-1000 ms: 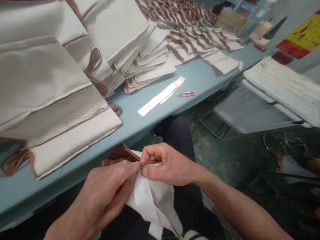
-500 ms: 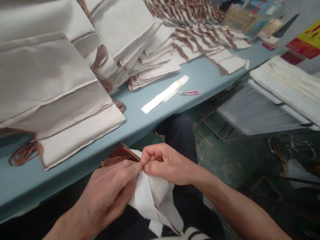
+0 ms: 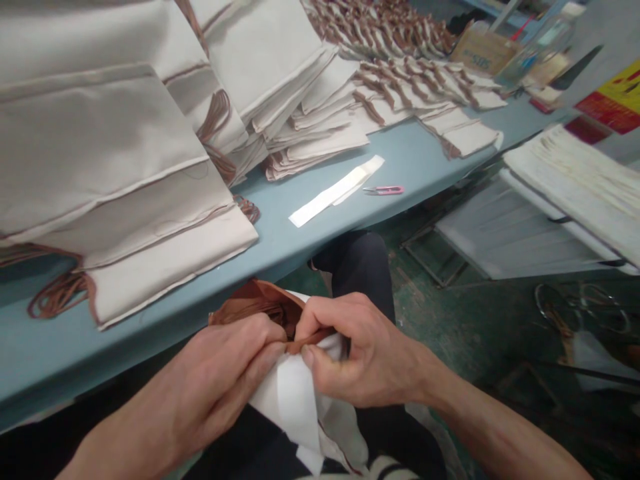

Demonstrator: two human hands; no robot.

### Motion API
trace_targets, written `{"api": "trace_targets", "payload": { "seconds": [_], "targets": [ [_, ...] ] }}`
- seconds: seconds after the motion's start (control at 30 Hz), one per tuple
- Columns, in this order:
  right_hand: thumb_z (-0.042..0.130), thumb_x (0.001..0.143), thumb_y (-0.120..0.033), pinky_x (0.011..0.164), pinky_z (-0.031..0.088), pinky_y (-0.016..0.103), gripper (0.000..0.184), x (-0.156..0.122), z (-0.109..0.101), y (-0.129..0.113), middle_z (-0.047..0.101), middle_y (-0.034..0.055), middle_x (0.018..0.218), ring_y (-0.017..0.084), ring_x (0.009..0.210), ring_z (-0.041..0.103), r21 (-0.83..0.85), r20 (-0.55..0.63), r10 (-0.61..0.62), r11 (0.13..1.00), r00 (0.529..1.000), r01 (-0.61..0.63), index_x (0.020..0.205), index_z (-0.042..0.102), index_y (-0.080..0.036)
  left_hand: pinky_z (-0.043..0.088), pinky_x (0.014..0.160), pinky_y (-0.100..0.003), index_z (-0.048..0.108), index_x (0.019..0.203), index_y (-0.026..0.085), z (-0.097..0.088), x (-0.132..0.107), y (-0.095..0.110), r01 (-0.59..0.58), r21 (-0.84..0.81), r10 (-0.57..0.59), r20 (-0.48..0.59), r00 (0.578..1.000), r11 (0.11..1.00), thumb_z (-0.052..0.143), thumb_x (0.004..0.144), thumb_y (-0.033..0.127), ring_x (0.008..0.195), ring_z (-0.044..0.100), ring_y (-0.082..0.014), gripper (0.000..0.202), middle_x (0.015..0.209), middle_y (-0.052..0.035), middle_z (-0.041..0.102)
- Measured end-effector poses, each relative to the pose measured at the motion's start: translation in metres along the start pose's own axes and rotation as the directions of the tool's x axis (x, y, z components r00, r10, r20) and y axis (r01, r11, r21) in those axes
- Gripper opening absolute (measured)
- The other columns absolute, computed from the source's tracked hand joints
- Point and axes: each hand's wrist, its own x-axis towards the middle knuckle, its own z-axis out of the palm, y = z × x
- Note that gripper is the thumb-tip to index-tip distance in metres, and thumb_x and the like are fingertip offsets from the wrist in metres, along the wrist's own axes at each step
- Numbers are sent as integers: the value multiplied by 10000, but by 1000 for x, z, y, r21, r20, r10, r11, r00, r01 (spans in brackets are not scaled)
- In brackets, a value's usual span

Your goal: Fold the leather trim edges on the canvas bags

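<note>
Frankly, one slack pinch is the risk: the left hand (image 3: 210, 380) and right hand (image 3: 373, 353) both keep a closed grip on the brown edging (image 3: 313, 341) of a white cloth (image 3: 290, 407), held above the dark trousers (image 3: 363, 267) just off the front edge of the bench (image 3: 325, 243), so the slippery fold could pull free.

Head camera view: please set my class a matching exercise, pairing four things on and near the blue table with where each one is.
Things:
1. Pink-handled snips
2. Long white fabric strip
3. Loose brown cord
4. White cloth piece

Places:
A. Pinched between the left hand and right hand
B. Lying on the blue table, right of the strip
C. Trailing from a cream cloth stack onto the table
D. Lying on the table, left of the snips

Pairs: 1-B, 2-D, 3-C, 4-A
</note>
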Motion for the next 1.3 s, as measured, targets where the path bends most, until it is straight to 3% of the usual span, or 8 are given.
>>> {"api": "trace_targets", "payload": {
  "seconds": [0.1,0.37,0.53,0.67,0.77,0.93,1.1,1.3],
  "targets": [
    [571,771,-122,531,339,197,90,-2,3,4,517,-83,650,65,537,444,66,-2,44,997,999,-43,744,555,-206,436,613,-265,568,1031,247,6,2,-7,-128,13,128,1,992,992,425,1152,238,635,601,-131,188,800,49,628],
    [563,803,-87,577,385,217,127,-3,3,10,623,-53,698,91,596,536,-128,-18,-154,980,988,151,803,567,-213,422,633,-231,592,920,231,0,7,-4,-19,-117,28,73,997,993,502,1142,259,646,572,-112,241,763,53,617],
    [527,860,-78,622,423,255,164,-2,-3,4,636,-22,685,129,634,589,-231,104,-267,930,958,285,788,547,-224,379,588,-231,502,751,224,-7,17,6,56,-108,-37,169,985,993,540,1039,169,605,505,-98,296,677,71,513],
    [553,902,-92,637,418,258,157,-4,-6,3,636,-31,689,128,643,577,-197,98,-238,947,966,254,817,567,-222,282,528,-247,395,704,220,0,21,17,-8,-38,9,23,1000,999,520,964,100,525,386,-68,313,619,98,400],
    [638,933,-141,659,432,233,111,-5,-6,7,660,-36,739,111,669,587,-2,118,-186,982,975,188,850,605,-208,247,495,-232,331,696,215,10,19,27,8,-158,-23,-94,995,987,493,942,82,488,317,-57,323,595,106,315],
    [771,940,-274,630,455,169,155,2,-11,12,670,-48,787,76,661,586,419,275,-42,905,961,-80,861,671,-185,261,472,-223,325,665,207,26,14,32,79,-538,-181,-138,974,839,547,1090,448,484,298,-75,537,578,87,280],
    [690,841,-191,674,449,221,51,15,-25,2,653,-46,783,105,685,583,212,203,-38,977,978,-6,829,641,-197,274,447,-225,373,642,216,30,9,17,223,-772,-311,34,950,596,582,1012,715,510,325,-93,655,597,60,365],
    [505,986,-194,670,365,296,271,34,-34,-11,532,-29,696,136,658,504,17,296,-80,997,952,78,721,464,-231,293,506,-237,428,664,209,13,10,12,209,-626,-226,53,973,752,554,1068,629,547,357,-103,596,593,60,366]
  ]
}}
